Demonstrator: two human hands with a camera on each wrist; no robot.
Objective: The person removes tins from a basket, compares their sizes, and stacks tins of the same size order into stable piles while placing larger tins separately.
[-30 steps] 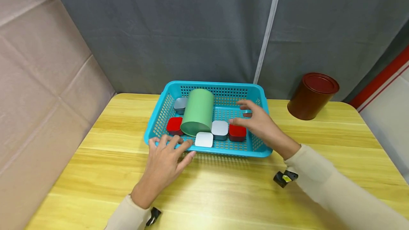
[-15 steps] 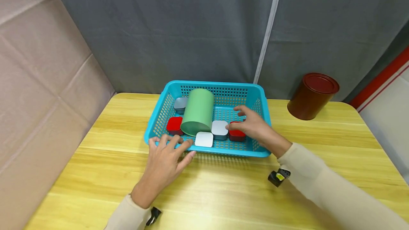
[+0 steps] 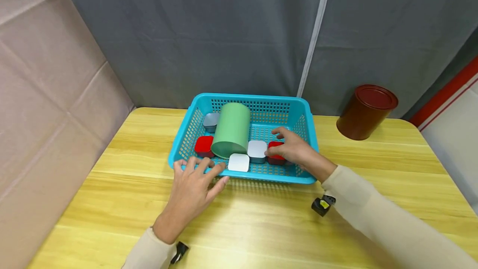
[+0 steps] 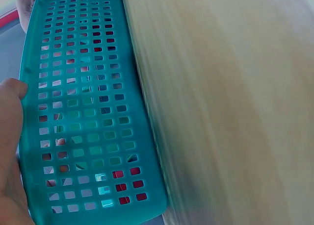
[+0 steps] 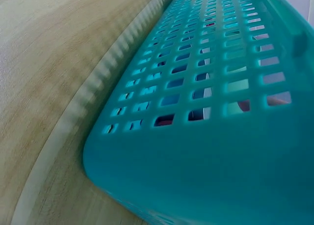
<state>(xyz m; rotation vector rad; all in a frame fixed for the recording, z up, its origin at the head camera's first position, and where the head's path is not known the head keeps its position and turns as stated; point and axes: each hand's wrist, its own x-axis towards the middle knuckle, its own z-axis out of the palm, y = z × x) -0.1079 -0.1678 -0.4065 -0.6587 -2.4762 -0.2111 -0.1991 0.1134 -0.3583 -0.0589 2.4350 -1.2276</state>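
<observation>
Yellow wood makes up the table (image 3: 239,223) across the lower frame, and mid-frame on it stands a blue basket (image 3: 280,178). Inside, left of its middle, lies a green cylinder (image 3: 233,128). Bent and spread, the left hand's (image 3: 192,190) fingers rest at the near rim, lower left of centre. Right of centre, the right hand (image 3: 296,148) hangs over a red-lidded box (image 3: 275,160), well apart from the left; its fingers hide whether it's pinching, so I can't tell. I'd judge the step is getting hold of that box, and the next move calls for firm, even finger pressure.
</observation>
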